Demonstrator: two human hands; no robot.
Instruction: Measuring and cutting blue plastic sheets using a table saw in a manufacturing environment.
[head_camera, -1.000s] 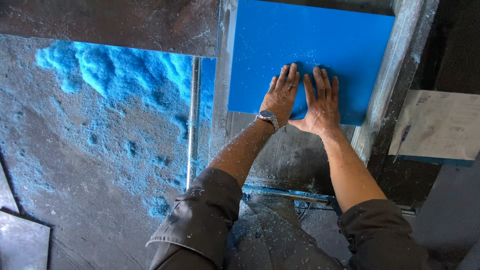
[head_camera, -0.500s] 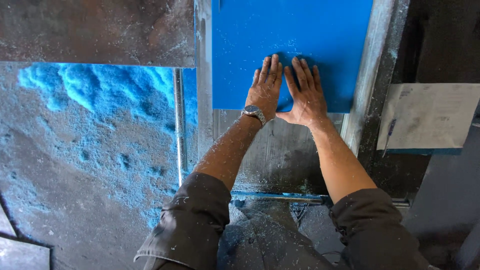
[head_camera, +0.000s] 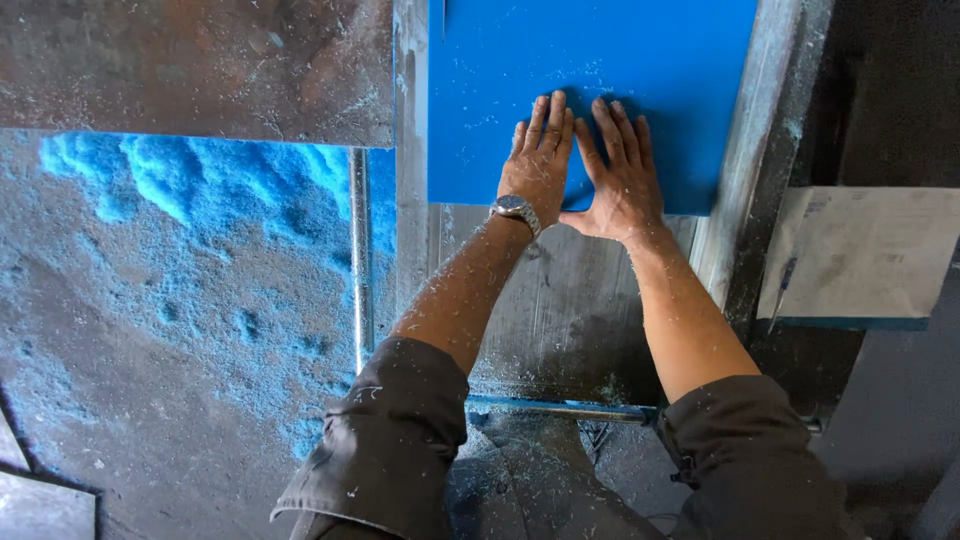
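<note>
Nearest me I see two grey sleeves dusted with shavings, forearms reaching away over the scratched metal counter. A wristwatch sits on the left wrist. My left hand and right hand lie side by side, fingers spread flat, palms pressed on the near edge of the blue sheet, gripping nothing. Blue dust covers the floor to the left.
</note>
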